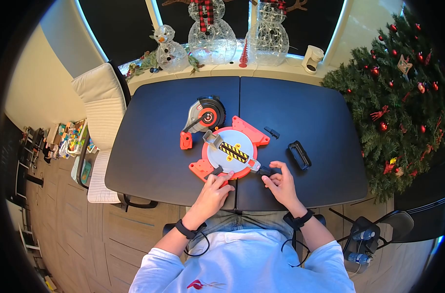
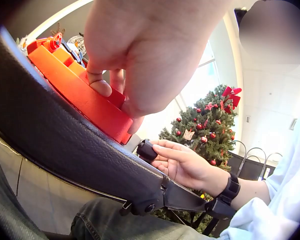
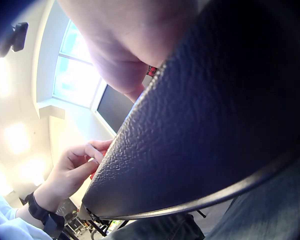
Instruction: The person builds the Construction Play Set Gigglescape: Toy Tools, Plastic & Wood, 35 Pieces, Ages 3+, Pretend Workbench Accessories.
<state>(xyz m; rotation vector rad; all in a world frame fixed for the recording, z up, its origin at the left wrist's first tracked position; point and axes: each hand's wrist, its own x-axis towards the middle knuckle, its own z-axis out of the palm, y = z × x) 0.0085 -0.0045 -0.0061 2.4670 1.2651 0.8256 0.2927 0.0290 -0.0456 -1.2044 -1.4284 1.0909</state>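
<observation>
Fingers of the left hand (image 1: 214,194) curl over the red near rim of a round toy (image 1: 226,152) on a dark worktop (image 1: 149,141), as the right hand (image 1: 281,184) pinches a black end piece (image 2: 147,150) at the toy's grey latch (image 1: 254,165); whether piece and latch are joined cannot be told. The toy lies flat across the worktop's central seam (image 1: 239,93), close to the seated person. Good handling here likely calls for a firm left hold, so that the base does not swivel, with any push, pull or turn on the black piece kept in line with the latch and free of sideways strain.

Near the toy's far left side sits a wheel-shaped toy (image 1: 209,115), which could be bumped if the base slews round. To the right, a small black clip (image 1: 272,132) and a black oblong tray (image 1: 299,155) leave the right hand limited room to swing outward. A thin cable (image 1: 208,245) loops from the left wristband (image 1: 186,229) and might snag. Beyond stand wire snowmen (image 1: 212,41), a decorated tree (image 1: 378,105) and, left, a white chair (image 1: 103,107).
</observation>
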